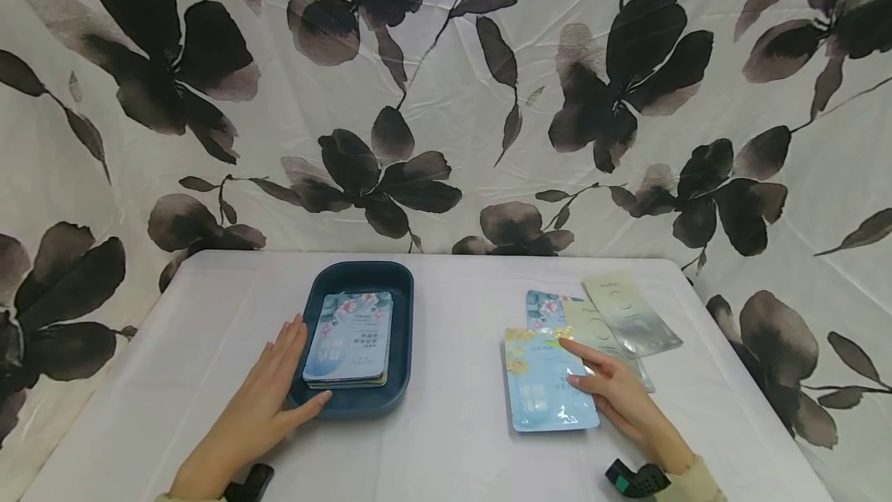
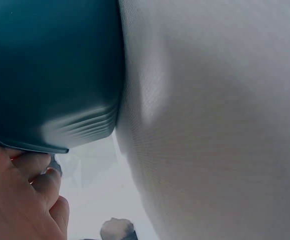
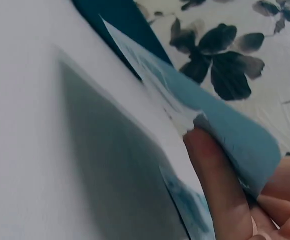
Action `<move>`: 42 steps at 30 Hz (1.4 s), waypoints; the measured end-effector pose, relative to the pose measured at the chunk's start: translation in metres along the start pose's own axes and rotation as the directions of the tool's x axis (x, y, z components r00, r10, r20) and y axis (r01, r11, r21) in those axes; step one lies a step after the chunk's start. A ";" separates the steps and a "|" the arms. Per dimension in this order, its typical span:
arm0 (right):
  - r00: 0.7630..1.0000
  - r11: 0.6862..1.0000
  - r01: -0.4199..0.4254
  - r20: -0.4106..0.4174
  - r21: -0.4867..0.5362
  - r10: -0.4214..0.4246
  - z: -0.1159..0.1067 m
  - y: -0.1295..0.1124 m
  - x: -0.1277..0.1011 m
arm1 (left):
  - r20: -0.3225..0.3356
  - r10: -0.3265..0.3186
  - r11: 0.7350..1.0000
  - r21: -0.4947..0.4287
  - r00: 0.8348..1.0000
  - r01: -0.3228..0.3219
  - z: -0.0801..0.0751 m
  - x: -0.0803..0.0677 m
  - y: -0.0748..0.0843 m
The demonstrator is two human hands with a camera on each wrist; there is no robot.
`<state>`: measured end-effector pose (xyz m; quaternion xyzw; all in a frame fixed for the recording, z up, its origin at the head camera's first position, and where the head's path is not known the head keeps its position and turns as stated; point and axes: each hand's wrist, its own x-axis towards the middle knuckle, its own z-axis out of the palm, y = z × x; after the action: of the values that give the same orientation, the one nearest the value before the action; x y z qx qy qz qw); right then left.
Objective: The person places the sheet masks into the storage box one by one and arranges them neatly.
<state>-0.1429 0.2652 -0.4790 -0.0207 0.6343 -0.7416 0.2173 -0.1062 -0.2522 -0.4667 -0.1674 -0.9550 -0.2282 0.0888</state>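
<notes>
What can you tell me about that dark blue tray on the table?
The tray is a deep teal, rounded-corner rectangle with a raised rim, seemingly smooth plastic. It sits flat on the white tablecloth, left of centre. Inside lies a neat stack of sachets, the top one pale blue with a floral print. The left hand rests against its near left side, fingers straight along the wall and thumb at the front edge.
</notes>
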 end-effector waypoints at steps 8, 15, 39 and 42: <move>0.999 0.994 0.031 -0.033 0.107 -0.028 0.022 -0.007 0.016 | 0.005 -0.008 1.000 0.004 1.000 0.008 0.002 0.003 -0.002; 0.999 0.989 0.032 -0.030 0.147 -0.028 0.041 -0.015 0.029 | 0.009 -0.009 1.000 0.001 1.000 0.009 0.002 0.003 -0.001; 0.996 0.971 0.084 0.003 0.226 -0.086 0.124 -0.047 0.074 | -0.011 0.014 1.000 0.002 1.000 -0.014 -0.001 0.001 0.000; 0.996 0.969 0.089 -0.015 0.231 -0.088 0.136 -0.049 0.081 | -0.012 0.018 1.000 0.001 1.000 -0.018 -0.002 0.000 0.000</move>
<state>-0.1888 0.1151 -0.4253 -0.0219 0.5426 -0.8195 0.1833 -0.1059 -0.2528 -0.4651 -0.1746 -0.9530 -0.2281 0.0965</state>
